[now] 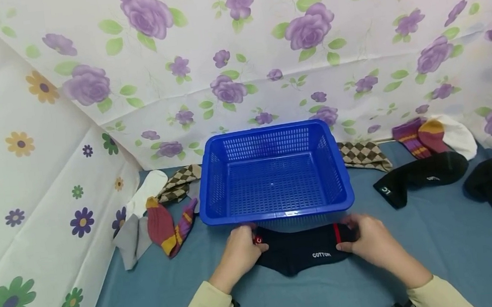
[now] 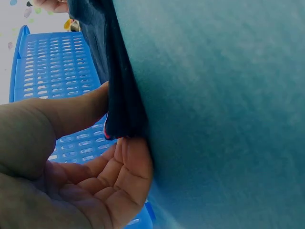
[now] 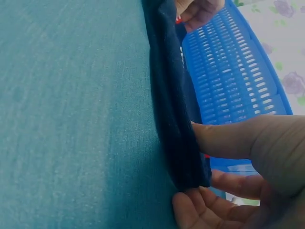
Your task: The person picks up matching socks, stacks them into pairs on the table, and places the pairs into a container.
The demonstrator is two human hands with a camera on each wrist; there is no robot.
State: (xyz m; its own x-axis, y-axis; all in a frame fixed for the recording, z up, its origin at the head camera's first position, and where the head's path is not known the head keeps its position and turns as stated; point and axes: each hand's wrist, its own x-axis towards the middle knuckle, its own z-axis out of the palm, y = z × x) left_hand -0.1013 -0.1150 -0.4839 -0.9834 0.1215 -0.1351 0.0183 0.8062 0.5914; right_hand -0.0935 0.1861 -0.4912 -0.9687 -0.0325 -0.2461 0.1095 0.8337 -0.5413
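A dark sock (image 1: 296,249) with white "COTTON" lettering stretches sideways just in front of the blue plastic basket (image 1: 275,215). My left hand (image 1: 239,249) pinches its left end, beside a small red emblem. At the other end, near a red stripe, my right hand (image 1: 369,240) holds the sock between thumb and fingers. In the left wrist view the sock (image 2: 107,62) hangs edge-on, its end between thumb and fingertips. The right wrist view shows the sock (image 3: 171,95) as a folded edge, with the thumb pressing one side.
Left of the basket lie a white sock (image 1: 147,190), a checkered sock (image 1: 181,180), a grey sock (image 1: 133,240) and maroon-and-yellow socks (image 1: 161,225). On the right are another checkered sock (image 1: 365,155), black socks (image 1: 428,174) and a white sock (image 1: 456,136). Flowered cloth (image 1: 226,50) hangs behind.
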